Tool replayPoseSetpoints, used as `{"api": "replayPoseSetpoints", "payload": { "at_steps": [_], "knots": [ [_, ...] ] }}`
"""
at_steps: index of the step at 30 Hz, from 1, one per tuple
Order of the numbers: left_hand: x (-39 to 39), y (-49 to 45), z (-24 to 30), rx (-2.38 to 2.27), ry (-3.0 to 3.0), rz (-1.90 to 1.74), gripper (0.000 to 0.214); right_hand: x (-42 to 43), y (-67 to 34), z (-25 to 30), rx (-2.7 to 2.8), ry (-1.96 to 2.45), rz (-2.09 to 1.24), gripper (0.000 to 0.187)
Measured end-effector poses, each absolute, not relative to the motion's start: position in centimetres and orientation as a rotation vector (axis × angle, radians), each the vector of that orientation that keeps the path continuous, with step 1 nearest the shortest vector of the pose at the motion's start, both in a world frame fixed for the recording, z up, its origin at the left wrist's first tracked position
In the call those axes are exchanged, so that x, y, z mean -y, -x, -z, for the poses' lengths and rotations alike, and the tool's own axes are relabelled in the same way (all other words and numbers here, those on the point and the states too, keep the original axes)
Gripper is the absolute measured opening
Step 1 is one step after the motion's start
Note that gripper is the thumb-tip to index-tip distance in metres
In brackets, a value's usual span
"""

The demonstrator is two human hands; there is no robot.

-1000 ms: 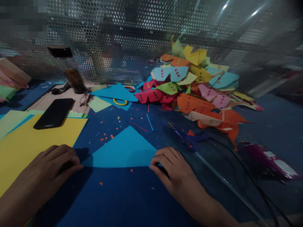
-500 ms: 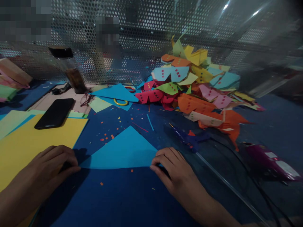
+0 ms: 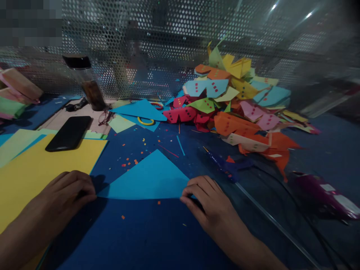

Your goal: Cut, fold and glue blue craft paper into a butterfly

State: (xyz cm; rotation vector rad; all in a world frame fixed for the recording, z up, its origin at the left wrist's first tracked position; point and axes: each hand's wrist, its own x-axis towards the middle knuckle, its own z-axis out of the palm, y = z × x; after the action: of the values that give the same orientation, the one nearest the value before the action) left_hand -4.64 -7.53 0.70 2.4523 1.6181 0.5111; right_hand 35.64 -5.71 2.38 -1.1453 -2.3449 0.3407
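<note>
A light blue paper folded into a triangle point(image 3: 147, 178) lies flat on the dark blue table, its long edge toward me. My left hand point(image 3: 67, 193) has its fingers curled and pinched on the triangle's left corner. My right hand point(image 3: 206, 202) is curled the same way over the right corner, fingertips pressing the paper down. Small paper scraps lie scattered around the triangle.
A yellow sheet point(image 3: 42, 167) with a black phone point(image 3: 69, 133) lies at left. A heap of folded coloured paper shapes point(image 3: 233, 101) fills the back right. A blue glue gun point(image 3: 225, 163) and a purple tool point(image 3: 323, 193) lie at right. A perforated metal screen point(image 3: 168, 45) closes the back.
Both hands stay on the triangle's corners. Only the view has shifted a little; the paper lies as before.
</note>
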Motion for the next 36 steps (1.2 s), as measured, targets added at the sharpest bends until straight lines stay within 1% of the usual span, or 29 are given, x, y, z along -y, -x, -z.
{"api": "replayPoseSetpoints", "payload": {
  "at_steps": [5,8,12,15,17,18,22,26,31,36],
  "knots": [
    [7.4,5.4,-0.1,-1.654,-2.554,-0.450,0.017,5.7,-35.7,-2.3,2.342,1.131,-0.332,0.008],
    [7.9,4.9,0.0,-1.674,-2.597,-0.524,0.019,5.7,-35.6,-2.4,2.354,1.132,-0.332,0.008],
    [8.5,2.0,-1.3,-1.618,-2.562,-0.621,0.023,5.8,-35.6,-2.6,2.368,1.136,-0.324,0.007],
    [8.1,-1.2,-2.8,-1.424,-2.627,-0.613,0.021,5.8,-35.6,-2.5,2.376,1.146,-0.320,0.007],
    [7.5,-3.0,-3.4,-1.384,-2.609,-0.674,0.020,5.8,-35.6,-2.5,2.378,1.158,-0.314,0.007],
    [7.2,-3.6,-3.4,-1.354,-2.606,-0.649,0.019,5.8,-35.6,-2.5,2.378,1.162,-0.311,0.008],
    [6.3,-4.7,-2.6,-1.292,-2.575,-0.592,0.019,5.8,-35.5,-2.6,2.373,1.159,-0.308,0.009],
    [6.2,-4.9,-2.0,-1.293,-2.508,-0.653,0.022,5.9,-35.4,-2.8,2.350,1.161,-0.326,0.009],
    [6.4,-5.0,-1.6,-1.318,-2.493,-0.695,0.017,5.9,-35.3,-3.1,2.348,1.190,-0.358,0.010],
    [6.2,-5.4,-1.7,-1.320,-2.478,-0.725,0.024,6.2,-34.9,-3.8,2.387,1.222,-0.394,0.008]
  ]
}}
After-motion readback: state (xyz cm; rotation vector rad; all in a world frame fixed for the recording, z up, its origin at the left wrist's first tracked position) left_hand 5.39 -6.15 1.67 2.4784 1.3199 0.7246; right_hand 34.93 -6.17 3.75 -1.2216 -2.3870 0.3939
